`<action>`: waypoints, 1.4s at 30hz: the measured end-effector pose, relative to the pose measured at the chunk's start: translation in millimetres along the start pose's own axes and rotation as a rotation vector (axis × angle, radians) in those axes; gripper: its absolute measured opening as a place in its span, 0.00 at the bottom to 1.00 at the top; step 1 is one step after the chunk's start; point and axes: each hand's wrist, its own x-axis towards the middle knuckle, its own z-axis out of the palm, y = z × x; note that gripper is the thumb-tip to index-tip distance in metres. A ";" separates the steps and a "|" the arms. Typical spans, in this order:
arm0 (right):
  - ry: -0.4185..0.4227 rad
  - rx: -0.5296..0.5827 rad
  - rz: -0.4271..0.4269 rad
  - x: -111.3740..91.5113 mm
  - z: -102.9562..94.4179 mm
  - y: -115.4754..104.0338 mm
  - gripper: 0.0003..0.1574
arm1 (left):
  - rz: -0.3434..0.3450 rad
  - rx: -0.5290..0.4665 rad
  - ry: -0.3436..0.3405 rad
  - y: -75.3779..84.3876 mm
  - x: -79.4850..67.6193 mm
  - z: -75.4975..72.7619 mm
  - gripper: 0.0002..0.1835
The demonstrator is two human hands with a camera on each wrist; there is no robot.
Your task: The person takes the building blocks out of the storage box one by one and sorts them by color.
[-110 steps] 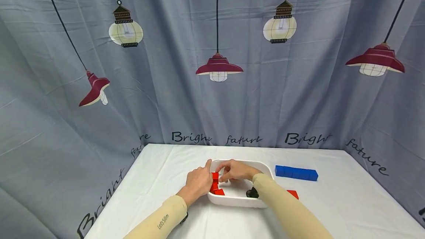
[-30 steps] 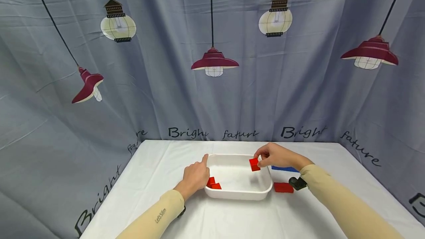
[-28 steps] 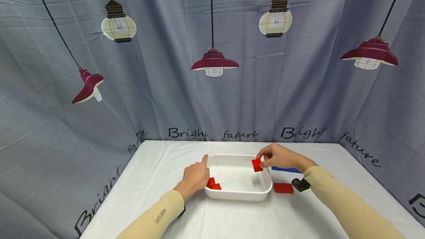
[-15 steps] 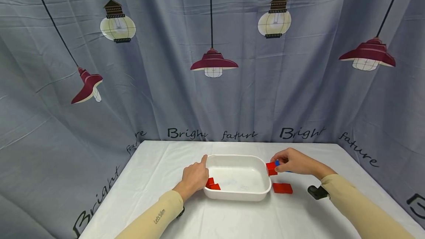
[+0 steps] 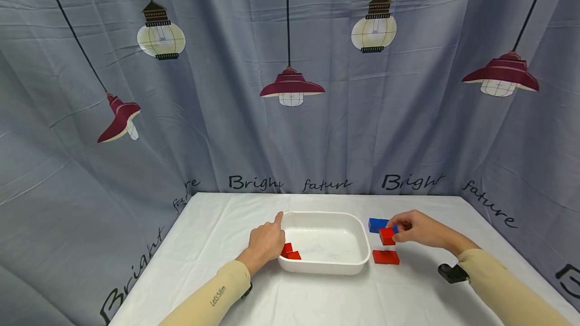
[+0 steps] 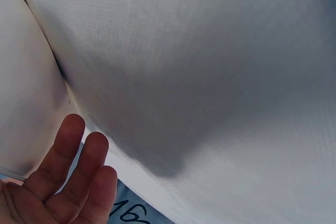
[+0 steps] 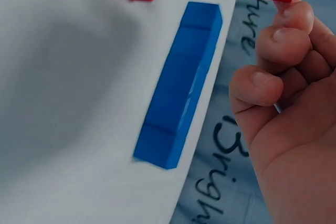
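Observation:
My left hand (image 5: 264, 240) rests at the left rim of a white tray (image 5: 324, 267), one finger stretched along the edge. In the left wrist view, its other fingers (image 6: 92, 171) are nearly straight beside the tray's pale outer wall. Some red blocks (image 5: 290, 251) lie in the tray's near left corner. My right hand (image 5: 419, 229) pinches a red block (image 5: 387, 236) between thumb and fingers, above the table to the right of the tray. Below and nearer lies a flat row of red blocks (image 5: 385, 257) on the cloth.
A straight row of blue blocks (image 7: 178, 87) lies on the table behind the right hand, partly covered by it in the head view. White cloth (image 5: 326, 301) covers the table. A grey curtain (image 5: 226, 130) with printed lamps hangs behind.
My right hand has taken a red block from the tray's left side and carried it right, past the rim, to above the table. The left hand has stayed at the rim.

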 end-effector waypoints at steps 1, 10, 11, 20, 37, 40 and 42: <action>0.001 0.002 0.005 -1.7 -0.3 2.4 0.17 | 0.001 0.000 0.002 0.0 -0.1 0.2 0.30; 0.003 0.060 0.074 -13.8 1.4 29.8 0.19 | -0.004 -0.004 -0.001 -0.1 0.8 1.7 0.30; 0.003 0.066 0.077 -14.6 1.9 33.3 0.19 | -0.005 -0.004 -0.003 -0.2 0.6 1.9 0.30; 0.010 0.090 0.106 -23.4 2.3 55.7 0.20 | -0.008 -0.012 -0.012 -0.5 0.4 3.6 0.30; -0.012 0.151 0.111 -25.9 14.7 77.4 0.22 | -0.010 -0.026 -0.007 -0.2 0.4 3.4 0.30; -0.010 0.161 0.117 -25.3 16.7 78.7 0.22 | -0.011 -0.026 -0.004 0.0 0.2 2.6 0.30; -0.007 0.167 0.130 -25.3 17.5 78.5 0.21 | -0.012 -0.026 -0.005 0.0 0.3 2.1 0.30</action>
